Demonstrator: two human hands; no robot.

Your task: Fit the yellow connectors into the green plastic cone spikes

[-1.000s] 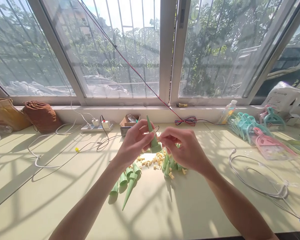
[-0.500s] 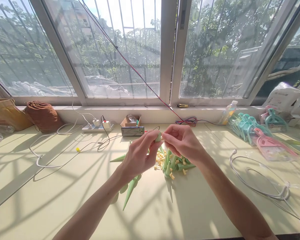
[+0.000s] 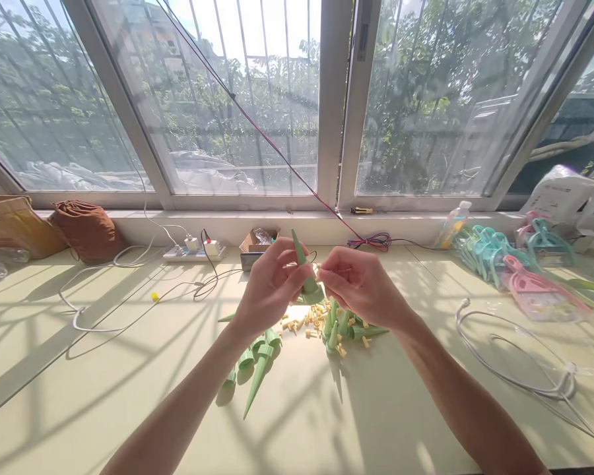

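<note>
My left hand (image 3: 277, 280) is closed around a green plastic plant-watering spike (image 3: 307, 280), its point up and its wider collar low. Close beside it, the thumb and fingers of my right hand (image 3: 354, 280) are pinched on a small yellow plastic piece, mostly hidden by the fingertips. Loose yellow valve pieces (image 3: 317, 315) lie in a pile below the hands. More green spikes (image 3: 334, 330) are heaped at the right of that pile, some with yellow pieces in them. Under my left wrist lie several other green spikes (image 3: 261, 369).
A phone (image 3: 247, 261) stands before a small cardboard box (image 3: 260, 239). Behind are a power strip (image 3: 194, 252) and a bundle of wire (image 3: 376, 241). Teal and pink plastic tools (image 3: 539, 284) and a looped cable (image 3: 505, 379) lie at the right. A brown bag (image 3: 86, 231) sits at left.
My left hand has turned and shifted slightly left, so the spike now points upward and shows its length. My right hand stays nearly in place, still pinching.
</note>
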